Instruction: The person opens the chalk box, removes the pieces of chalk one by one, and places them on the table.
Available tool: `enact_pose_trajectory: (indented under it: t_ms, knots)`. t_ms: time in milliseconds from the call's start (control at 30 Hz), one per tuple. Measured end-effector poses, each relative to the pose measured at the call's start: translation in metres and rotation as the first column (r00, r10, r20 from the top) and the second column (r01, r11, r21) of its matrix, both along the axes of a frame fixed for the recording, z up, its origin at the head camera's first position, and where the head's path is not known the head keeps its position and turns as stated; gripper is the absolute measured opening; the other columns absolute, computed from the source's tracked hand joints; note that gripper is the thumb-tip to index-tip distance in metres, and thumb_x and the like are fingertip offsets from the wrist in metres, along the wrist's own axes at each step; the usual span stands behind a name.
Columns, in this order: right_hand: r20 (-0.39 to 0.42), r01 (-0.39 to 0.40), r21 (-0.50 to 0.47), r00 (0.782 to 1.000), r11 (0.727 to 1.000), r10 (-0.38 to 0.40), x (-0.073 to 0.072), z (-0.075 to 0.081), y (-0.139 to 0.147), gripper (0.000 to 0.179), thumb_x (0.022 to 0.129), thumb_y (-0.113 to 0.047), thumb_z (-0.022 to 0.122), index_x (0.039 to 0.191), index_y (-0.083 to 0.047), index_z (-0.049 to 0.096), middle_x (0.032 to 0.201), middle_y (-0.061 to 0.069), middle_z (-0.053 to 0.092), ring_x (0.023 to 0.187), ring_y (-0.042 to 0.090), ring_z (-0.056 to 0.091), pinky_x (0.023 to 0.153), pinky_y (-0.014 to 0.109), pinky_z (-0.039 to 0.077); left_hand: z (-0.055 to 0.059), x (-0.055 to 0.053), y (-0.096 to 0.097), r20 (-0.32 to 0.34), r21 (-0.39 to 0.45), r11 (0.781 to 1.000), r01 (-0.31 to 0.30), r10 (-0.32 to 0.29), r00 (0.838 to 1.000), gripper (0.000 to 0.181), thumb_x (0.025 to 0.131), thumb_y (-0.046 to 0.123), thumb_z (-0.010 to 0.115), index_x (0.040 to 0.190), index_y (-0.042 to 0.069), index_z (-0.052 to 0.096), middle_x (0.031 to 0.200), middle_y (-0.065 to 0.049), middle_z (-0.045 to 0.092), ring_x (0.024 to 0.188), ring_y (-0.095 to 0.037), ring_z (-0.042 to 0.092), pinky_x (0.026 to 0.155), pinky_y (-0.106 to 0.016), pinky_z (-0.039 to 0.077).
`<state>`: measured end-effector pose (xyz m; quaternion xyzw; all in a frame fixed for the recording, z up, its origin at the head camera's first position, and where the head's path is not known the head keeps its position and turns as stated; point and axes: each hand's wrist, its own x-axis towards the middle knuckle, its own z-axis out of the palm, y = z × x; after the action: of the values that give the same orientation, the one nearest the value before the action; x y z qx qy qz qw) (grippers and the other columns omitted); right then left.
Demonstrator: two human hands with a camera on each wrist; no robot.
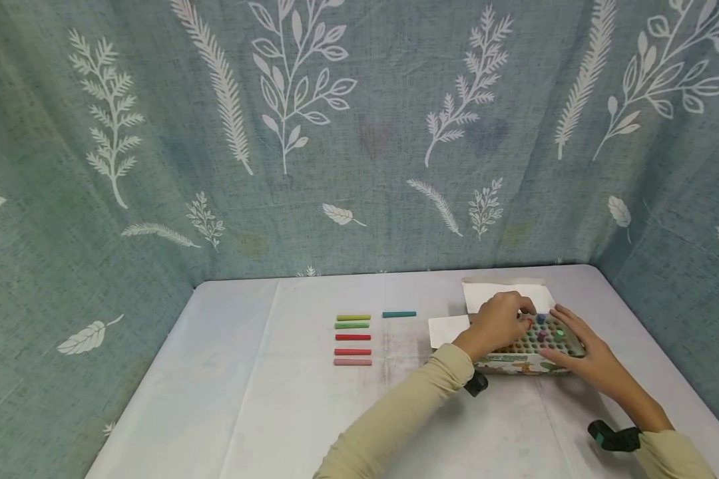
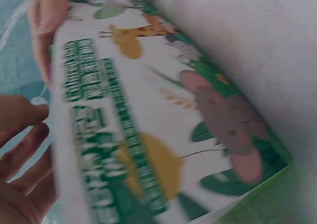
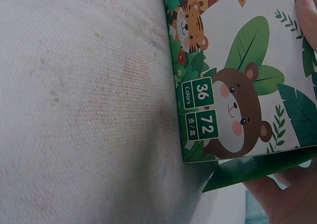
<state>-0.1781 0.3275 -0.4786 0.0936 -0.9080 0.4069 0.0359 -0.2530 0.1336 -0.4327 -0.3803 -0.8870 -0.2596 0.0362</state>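
At the table's right side lies a chalk box (image 1: 509,363), its lid folded back to show a grid of holes with several coloured ends standing in it. My left hand (image 1: 496,324) bends over the grid, its fingertips pinching what looks like a red chalk stick (image 1: 530,322), mostly hidden. With thumb in front and fingers behind, my right hand (image 1: 593,356) grips the box's right end. Animal pictures cover the front of the box (image 2: 148,110) in the left wrist view; the right wrist view shows a bear and "36 Colors" on the box (image 3: 233,110).
Left of the box, a column of chalk sticks lies on the white cloth: yellow-green, green (image 1: 352,325), red (image 1: 353,337) and pinks (image 1: 352,362). One teal stick (image 1: 399,314) lies beside them. White box flaps (image 1: 448,330) stick out leftward and back. A leaf-patterned curtain (image 1: 371,166) surrounds the table.
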Motion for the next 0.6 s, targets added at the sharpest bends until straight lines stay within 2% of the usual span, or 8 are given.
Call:
enact_pose_trajectory:
  t_ms: [200,333,500,600]
  knots:
    - [-0.004,-0.004,-0.01,1.0,1.0,0.004,0.0,-0.001,0.0,0.081,0.088,-0.028,0.068,0.152,-0.016,0.02,0.157,0.014,0.007,0.137,0.05,0.008,0.085,0.075,0.022,-0.009,0.002,0.005,-0.135,-0.095,0.996,0.001,-0.014,0.991,0.019,0.095,0.015,0.057,0.104,0.02,0.073,0.096,0.009,0.064,0.077,0.003,0.056,0.062,-0.005,0.04]
    - [0.008,-0.001,-0.006,1.0,1.0,0.001,0.0,0.001,0.0,0.081,0.089,-0.029,0.068,0.153,-0.018,0.019,0.157,0.012,0.006,0.138,0.049,0.008,0.085,0.075,0.022,-0.011,0.003,0.008,-0.189,-0.141,0.99,-0.013,-0.014,0.982,0.018,0.095,0.017,0.058,0.104,0.021,0.073,0.096,0.009,0.063,0.079,0.002,0.058,0.062,-0.006,0.041]
    - [0.01,0.0,-0.004,1.0,1.0,0.001,0.0,0.001,0.0,0.081,0.089,-0.029,0.068,0.153,-0.018,0.019,0.157,0.011,0.005,0.138,0.049,0.007,0.085,0.075,0.022,-0.012,0.006,0.012,-0.263,-0.214,0.976,-0.05,-0.009,0.965,0.019,0.094,0.019,0.06,0.107,0.024,0.072,0.096,0.011,0.064,0.071,0.002,0.057,0.056,-0.008,0.04]
    - [-0.001,-0.001,-0.006,1.0,1.0,0.001,0.0,0.001,-0.001,0.08,0.089,-0.028,0.068,0.152,-0.017,0.02,0.157,0.012,0.005,0.138,0.049,0.007,0.085,0.075,0.022,-0.013,0.006,0.014,-0.285,-0.233,0.971,-0.061,-0.008,0.959,0.02,0.094,0.018,0.059,0.107,0.024,0.072,0.095,0.011,0.065,0.07,0.001,0.058,0.055,-0.009,0.041]
